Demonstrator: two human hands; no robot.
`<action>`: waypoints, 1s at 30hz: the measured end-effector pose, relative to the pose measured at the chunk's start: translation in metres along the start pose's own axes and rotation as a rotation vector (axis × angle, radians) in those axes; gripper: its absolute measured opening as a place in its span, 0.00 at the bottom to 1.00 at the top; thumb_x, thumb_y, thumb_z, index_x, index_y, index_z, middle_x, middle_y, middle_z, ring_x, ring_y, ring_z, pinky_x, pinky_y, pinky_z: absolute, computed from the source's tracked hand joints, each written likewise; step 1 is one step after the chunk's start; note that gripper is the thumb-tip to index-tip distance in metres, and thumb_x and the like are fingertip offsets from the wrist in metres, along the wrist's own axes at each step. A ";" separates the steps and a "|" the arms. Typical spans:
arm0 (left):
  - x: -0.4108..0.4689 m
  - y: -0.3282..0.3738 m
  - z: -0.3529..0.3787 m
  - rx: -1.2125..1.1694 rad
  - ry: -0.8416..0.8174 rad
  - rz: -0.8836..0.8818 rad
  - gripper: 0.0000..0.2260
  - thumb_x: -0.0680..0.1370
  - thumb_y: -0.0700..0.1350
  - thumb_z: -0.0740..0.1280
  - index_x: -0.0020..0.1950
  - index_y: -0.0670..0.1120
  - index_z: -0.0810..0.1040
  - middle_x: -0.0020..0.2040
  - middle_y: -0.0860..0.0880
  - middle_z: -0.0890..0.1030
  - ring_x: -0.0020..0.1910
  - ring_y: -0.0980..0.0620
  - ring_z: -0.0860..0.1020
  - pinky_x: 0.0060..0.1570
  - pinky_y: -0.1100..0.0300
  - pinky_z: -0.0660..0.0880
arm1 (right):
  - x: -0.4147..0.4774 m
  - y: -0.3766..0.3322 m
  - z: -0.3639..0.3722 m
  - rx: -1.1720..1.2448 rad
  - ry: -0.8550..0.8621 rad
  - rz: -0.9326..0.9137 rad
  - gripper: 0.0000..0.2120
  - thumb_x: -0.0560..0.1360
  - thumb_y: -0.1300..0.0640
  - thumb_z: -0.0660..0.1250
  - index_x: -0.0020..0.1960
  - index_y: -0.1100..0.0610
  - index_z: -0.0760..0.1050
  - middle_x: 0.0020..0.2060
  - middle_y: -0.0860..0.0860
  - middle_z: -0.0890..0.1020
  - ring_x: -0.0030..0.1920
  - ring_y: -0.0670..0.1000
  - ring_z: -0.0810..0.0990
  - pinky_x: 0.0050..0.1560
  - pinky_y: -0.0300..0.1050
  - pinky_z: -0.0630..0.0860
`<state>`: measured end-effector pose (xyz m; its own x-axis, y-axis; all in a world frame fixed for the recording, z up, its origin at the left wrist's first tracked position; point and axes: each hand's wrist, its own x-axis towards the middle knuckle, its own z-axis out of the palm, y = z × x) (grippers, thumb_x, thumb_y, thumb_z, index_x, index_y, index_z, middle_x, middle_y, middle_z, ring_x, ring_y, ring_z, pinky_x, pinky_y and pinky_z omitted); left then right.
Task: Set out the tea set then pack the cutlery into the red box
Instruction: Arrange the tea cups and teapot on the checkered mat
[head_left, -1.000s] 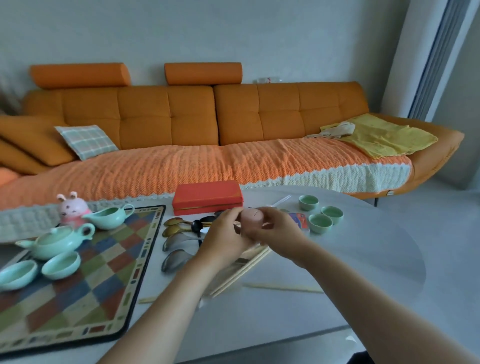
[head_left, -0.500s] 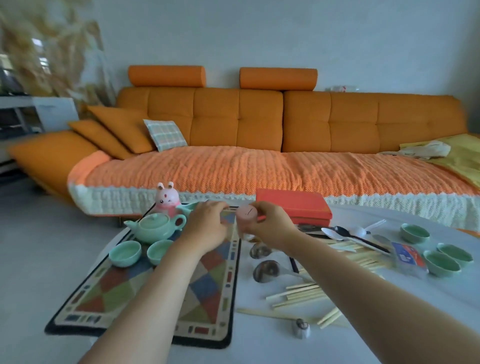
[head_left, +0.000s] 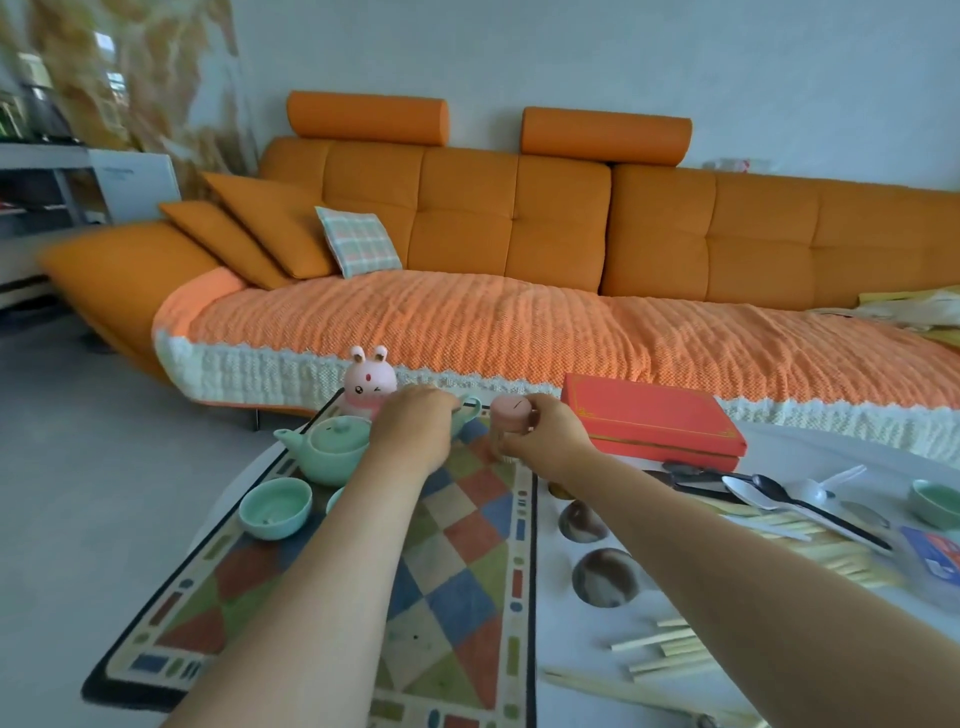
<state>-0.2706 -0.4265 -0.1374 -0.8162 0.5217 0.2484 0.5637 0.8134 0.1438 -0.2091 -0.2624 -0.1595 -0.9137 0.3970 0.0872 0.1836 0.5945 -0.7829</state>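
Note:
My right hand (head_left: 548, 439) grips a small pink-lidded jar (head_left: 510, 413) above the far edge of the checkered mat (head_left: 457, 561). My left hand (head_left: 415, 431) hangs palm down over the mint green pitcher (head_left: 470, 410), hiding most of it; its fingers are out of sight. The mint teapot (head_left: 332, 447) and a mint cup (head_left: 275, 506) stand on the mat's left side, and a second cup (head_left: 335, 500) peeks from behind my left forearm. The shut red box (head_left: 649, 418) lies at the table's far edge. Metal spoons (head_left: 605, 577), chopsticks (head_left: 670, 647) and plastic spoons (head_left: 758, 493) lie scattered to the right.
A pink bunny figure (head_left: 370, 382) stands behind the teapot. Another mint cup (head_left: 935, 501) and a clear packet with a blue and red label (head_left: 935, 558) sit at the far right. The orange sofa (head_left: 519, 312) runs close behind the white table (head_left: 571, 649).
My view has swung left from the cutlery to the mat. Both hands carried the pink-lidded jar over to the mat's far edge; my left hand has let go and moved over the pitcher.

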 end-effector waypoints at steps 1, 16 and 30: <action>0.002 0.000 0.000 0.003 0.020 -0.004 0.19 0.75 0.32 0.61 0.60 0.47 0.81 0.54 0.44 0.80 0.51 0.43 0.77 0.47 0.51 0.77 | 0.003 0.001 0.002 -0.014 0.002 -0.001 0.21 0.72 0.58 0.73 0.63 0.55 0.72 0.48 0.48 0.79 0.47 0.49 0.79 0.37 0.37 0.71; 0.010 0.007 0.011 0.070 0.152 0.090 0.13 0.78 0.44 0.62 0.60 0.49 0.80 0.59 0.47 0.76 0.59 0.44 0.70 0.55 0.51 0.68 | 0.009 -0.012 -0.007 -0.228 -0.087 0.000 0.28 0.75 0.54 0.70 0.72 0.60 0.66 0.58 0.56 0.79 0.55 0.56 0.80 0.52 0.50 0.79; -0.084 0.111 -0.023 -0.377 -0.228 0.253 0.02 0.76 0.51 0.66 0.44 0.57 0.78 0.43 0.57 0.80 0.43 0.55 0.79 0.45 0.54 0.78 | -0.141 0.019 -0.112 -0.224 -0.156 -0.159 0.11 0.75 0.58 0.66 0.51 0.48 0.84 0.39 0.41 0.83 0.35 0.38 0.77 0.39 0.29 0.71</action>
<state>-0.1367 -0.3853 -0.1202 -0.6312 0.7677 0.1108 0.7199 0.5266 0.4523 -0.0366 -0.2289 -0.1174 -0.9789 0.1845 0.0883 0.0931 0.7865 -0.6105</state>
